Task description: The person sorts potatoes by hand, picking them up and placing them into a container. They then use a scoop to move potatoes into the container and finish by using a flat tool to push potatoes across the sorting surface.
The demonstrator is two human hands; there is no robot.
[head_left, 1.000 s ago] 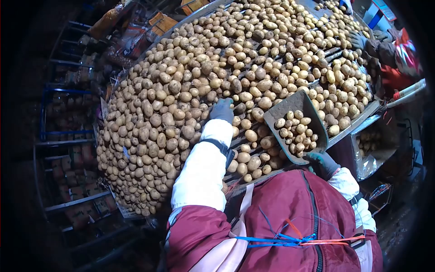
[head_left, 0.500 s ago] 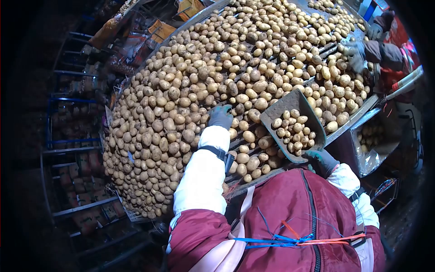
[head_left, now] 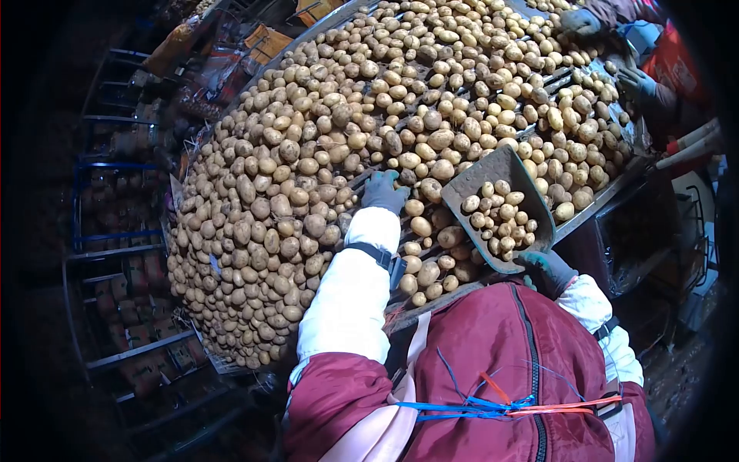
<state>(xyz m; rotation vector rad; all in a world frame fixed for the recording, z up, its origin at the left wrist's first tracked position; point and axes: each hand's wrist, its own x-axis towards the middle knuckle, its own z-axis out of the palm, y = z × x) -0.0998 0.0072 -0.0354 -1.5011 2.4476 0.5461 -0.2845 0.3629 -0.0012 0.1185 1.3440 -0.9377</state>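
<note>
My left hand (head_left: 383, 194), in a grey glove with teal fingertips, reaches into the pile of potatoes (head_left: 281, 204). Its fingers look outstretched and slightly apart over a gap in the pile. A small potato (head_left: 406, 177) lies right beside the fingertips; the undersides of the fingers are hidden. Over on the right, my gloved right hand (head_left: 550, 271) is closed on the near corner of a grey-green scoop (head_left: 499, 163). Several small potatoes (head_left: 500, 217) lie in that scoop, which rests tilted on larger potatoes at the table's near edge.
Dark slats (head_left: 558, 78) of the sorting table show between potatoes. A co-worker's gloved hands (head_left: 581, 21) are at the far right, near a pale handle (head_left: 687, 148). Metal racks (head_left: 123, 250) stand at the left; an orange crate (head_left: 268, 46) sits beyond the pile.
My left hand has shifted slightly right and forward over the potatoes. My right hand and the scoop stay nearly in place. The co-worker's hands have moved apart, one of them farther away.
</note>
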